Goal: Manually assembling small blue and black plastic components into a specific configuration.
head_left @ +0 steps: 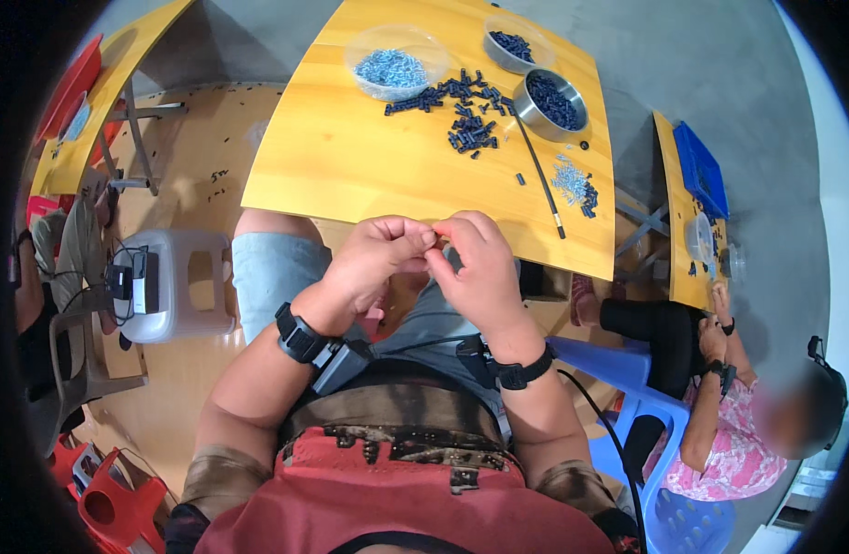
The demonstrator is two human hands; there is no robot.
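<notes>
My left hand (380, 258) and my right hand (475, 268) meet at the near edge of the yellow table (332, 157). Thumbs and fingers of both are pinched together at one spot. Whatever lies between the fingertips is too small and covered to name. Beyond them on the table spreads a pile of short black cylindrical parts (472, 132). To its right lies a thin black rod (538, 175) with a pale tip, beside a small heap of light-blue and clear pieces (568, 178) mixed with some black ones.
A clear bowl (424, 51) of light-blue pieces, another clear bowl (492, 48) and a metal bowl (524, 115) of black parts stand at the back. A person (720, 434) sits at a right-hand table with a blue tray (699, 171). A grey stool (180, 286) stands left.
</notes>
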